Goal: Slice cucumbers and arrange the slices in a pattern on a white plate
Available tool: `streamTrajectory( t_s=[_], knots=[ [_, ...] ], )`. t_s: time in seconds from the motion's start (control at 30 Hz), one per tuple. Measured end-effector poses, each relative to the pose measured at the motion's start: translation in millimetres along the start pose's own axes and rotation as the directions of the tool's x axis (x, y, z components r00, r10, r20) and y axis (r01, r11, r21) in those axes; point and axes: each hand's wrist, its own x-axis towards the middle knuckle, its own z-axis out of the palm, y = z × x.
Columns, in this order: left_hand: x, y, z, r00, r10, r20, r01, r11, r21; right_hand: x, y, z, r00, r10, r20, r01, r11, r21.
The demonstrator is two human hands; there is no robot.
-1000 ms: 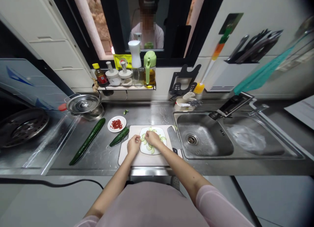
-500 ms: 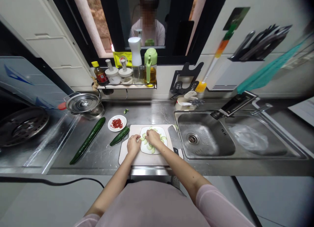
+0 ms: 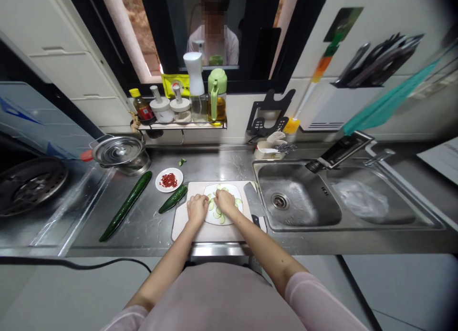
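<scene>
A white plate (image 3: 229,216) with several pale green cucumber slices (image 3: 222,218) rests on a light cutting board (image 3: 193,233). At the plate's left edge is my left hand (image 3: 197,208), its fingers curled together; what they pinch is too small to make out. My right hand (image 3: 225,202) reaches over the middle of the plate, fingertips closed and pointing down at the slices, with anything between them hidden. A knife (image 3: 252,200) lies on the board's right side. Left of the board are a cucumber piece (image 3: 173,199) and a small dish of chopped red pieces (image 3: 169,180).
A whole cucumber (image 3: 126,206) lies farther left, below a lidded steel pot (image 3: 121,154). The double sink (image 3: 296,221) adjoins the board on the right, its faucet (image 3: 339,152) behind. A shelf (image 3: 182,126) of bottles and jars hangs at the back.
My left hand has moved slightly up and right against the plate's edge, its fingers more bunched. My right hand has shifted slightly right. The view has shifted a little.
</scene>
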Motion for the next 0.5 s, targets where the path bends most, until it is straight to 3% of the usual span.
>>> streamTrajectory(
  t_s=[0.5],
  knots=[
    [2.8, -1.0, -0.5, 0.999, 0.035, 0.024, -0.035, 0.999, 0.020, -5.8, 6.4, -6.8, 0.999, 0.018, -0.027, -0.016, 0.998, 0.055]
  ],
)
